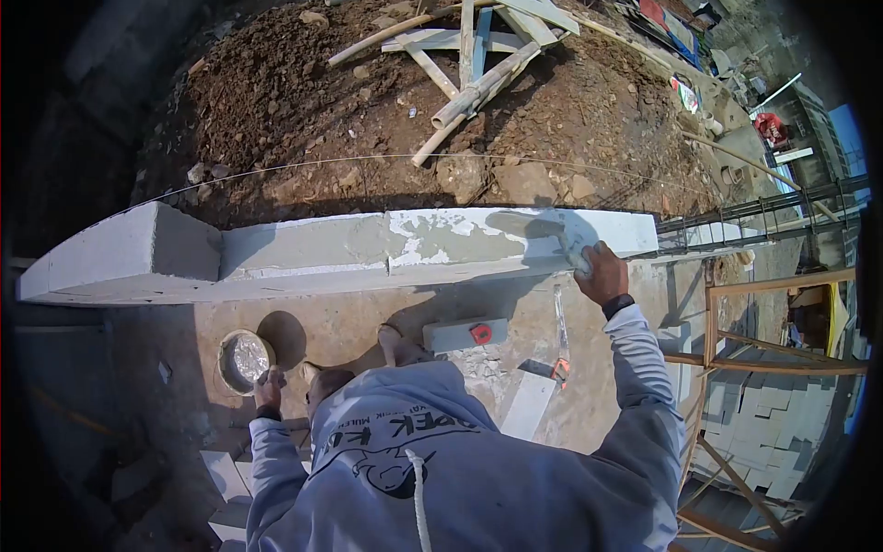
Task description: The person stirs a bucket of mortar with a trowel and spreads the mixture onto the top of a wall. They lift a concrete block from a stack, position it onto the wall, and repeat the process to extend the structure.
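My right hand (603,274) is closed round the handle of a trowel (526,224). Its blade lies on the top face of the light block wall (303,247), where wet grey mortar (451,237) is spread in an uneven layer with white patches showing through. A raised block (138,247) sits at the left end of the wall. Low on the left, my left hand (269,390) is closed at the rim of a bucket (241,361) with pale mortar in it; the fingers are small and partly hidden.
A red tape measure (481,333) rests on a loose block (460,335) below the wall. A saw (560,368) lies near another block (528,405). Beyond the wall are a string line (349,160), soil and bamboo poles (460,103). Rebar (763,213) extends at the right, above wooden framing (782,366).
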The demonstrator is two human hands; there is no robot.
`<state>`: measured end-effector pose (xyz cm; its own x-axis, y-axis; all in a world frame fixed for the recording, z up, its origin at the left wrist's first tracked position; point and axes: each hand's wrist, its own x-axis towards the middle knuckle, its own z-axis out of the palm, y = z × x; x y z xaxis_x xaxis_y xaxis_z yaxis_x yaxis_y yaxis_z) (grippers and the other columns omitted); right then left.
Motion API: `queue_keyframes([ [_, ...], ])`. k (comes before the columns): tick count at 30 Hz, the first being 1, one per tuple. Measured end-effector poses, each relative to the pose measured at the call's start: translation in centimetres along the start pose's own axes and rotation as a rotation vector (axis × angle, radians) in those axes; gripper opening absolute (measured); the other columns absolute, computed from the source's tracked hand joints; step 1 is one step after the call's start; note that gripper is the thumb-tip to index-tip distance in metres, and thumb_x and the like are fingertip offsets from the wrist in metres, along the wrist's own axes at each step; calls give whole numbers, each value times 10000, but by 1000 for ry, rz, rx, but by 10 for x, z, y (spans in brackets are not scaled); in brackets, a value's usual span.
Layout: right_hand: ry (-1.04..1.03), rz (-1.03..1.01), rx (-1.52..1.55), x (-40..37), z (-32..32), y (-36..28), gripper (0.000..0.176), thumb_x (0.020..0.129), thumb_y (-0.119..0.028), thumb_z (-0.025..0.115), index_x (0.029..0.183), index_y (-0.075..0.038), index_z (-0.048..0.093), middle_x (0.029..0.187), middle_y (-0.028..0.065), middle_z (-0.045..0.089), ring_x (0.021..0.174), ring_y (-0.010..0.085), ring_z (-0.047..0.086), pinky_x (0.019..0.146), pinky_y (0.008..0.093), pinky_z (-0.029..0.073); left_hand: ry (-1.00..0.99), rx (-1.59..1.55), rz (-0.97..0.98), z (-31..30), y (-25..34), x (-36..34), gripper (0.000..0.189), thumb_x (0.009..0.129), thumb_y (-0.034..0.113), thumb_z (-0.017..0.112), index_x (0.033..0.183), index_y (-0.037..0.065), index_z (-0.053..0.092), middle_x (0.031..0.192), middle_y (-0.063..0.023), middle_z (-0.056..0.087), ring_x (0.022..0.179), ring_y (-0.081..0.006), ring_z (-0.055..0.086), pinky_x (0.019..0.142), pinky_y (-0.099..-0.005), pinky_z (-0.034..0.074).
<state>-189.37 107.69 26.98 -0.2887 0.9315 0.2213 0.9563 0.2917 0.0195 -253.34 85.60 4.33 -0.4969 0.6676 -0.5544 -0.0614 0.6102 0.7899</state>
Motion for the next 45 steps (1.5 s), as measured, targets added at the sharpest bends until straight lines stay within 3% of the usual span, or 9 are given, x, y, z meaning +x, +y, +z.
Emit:
queue_keyframes([
  [5, -111, -78, 88, 33, 21, -55, 411, 606, -214, 722, 974, -89, 588, 907, 144, 528, 772, 318, 584, 666, 405, 492, 81, 32, -139, -25, -56, -21, 333, 861, 269, 534, 708, -23, 587, 618, -54, 564, 545, -133, 526, 532, -278, 425],
  [12, 39, -224, 125, 66, 37, -125, 423, 615, -220, 728, 985, -71, 585, 898, 135, 519, 834, 315, 568, 712, 413, 477, 121, -62, -216, -29, -93, -54, 350, 866, 278, 517, 684, -6, 611, 600, -59, 573, 534, -140, 531, 522, -283, 421],
  [13, -94, -182, 121, 72, 28, -141, 409, 631, -206, 712, 996, -75, 584, 905, 147, 518, 845, 327, 558, 725, 432, 466, 56, 301, -70, -33, -95, -55, 361, 878, 293, 491, 690, 14, 623, 601, -66, 593, 571, -151, 568, 549, -289, 437],
  [19, -88, -261, 331, 79, 26, -203, 341, 656, -163, 682, 967, -69, 579, 888, 144, 505, 862, 325, 549, 722, 425, 460, -50, 535, 117, -33, -91, -45, 361, 875, 319, 498, 845, -16, 628, 757, -104, 650, 650, -164, 612, 623, -290, 485],
  [20, -90, -240, 326, 76, 28, -207, 336, 655, -161, 682, 961, -68, 577, 889, 142, 504, 864, 324, 548, 721, 423, 459, -86, 552, 95, -33, -82, -46, 372, 871, 324, 507, 893, -27, 630, 793, -112, 658, 662, -167, 618, 635, -289, 494],
  [21, -87, -224, 322, 75, 30, -209, 331, 654, -159, 681, 954, -67, 576, 891, 140, 503, 866, 324, 547, 720, 420, 459, 19, 37, -181, -25, -73, -46, 364, 862, 306, 525, 907, -43, 619, 793, -128, 648, 665, -187, 621, 621, -293, 499],
  [24, -67, -101, 342, 62, 26, -204, 364, 634, -167, 699, 963, -68, 580, 892, 144, 511, 837, 327, 557, 704, 416, 466, 26, 71, -230, -31, -79, -22, 325, 856, 309, 516, 947, 7, 594, 789, -106, 625, 664, -185, 623, 571, -302, 500],
  [37, 188, 502, -37, -61, 60, -33, 324, 626, -170, 704, 907, -102, 559, 886, 113, 493, 841, 319, 536, 710, 411, 459, -118, 38, -185, -2, -61, 15, 336, 865, 283, 515, 856, -45, 591, 747, -111, 609, 628, -182, 597, 598, -292, 496],
  [45, 56, 748, 167, -64, 157, -82, 486, 705, -210, 682, 1094, -17, 463, 957, 183, 568, 856, 367, 590, 712, 443, 486, -140, 243, -52, -5, 3, 20, 318, 866, 265, 526, 850, -42, 605, 738, -95, 610, 618, -162, 589, 601, -280, 494],
])
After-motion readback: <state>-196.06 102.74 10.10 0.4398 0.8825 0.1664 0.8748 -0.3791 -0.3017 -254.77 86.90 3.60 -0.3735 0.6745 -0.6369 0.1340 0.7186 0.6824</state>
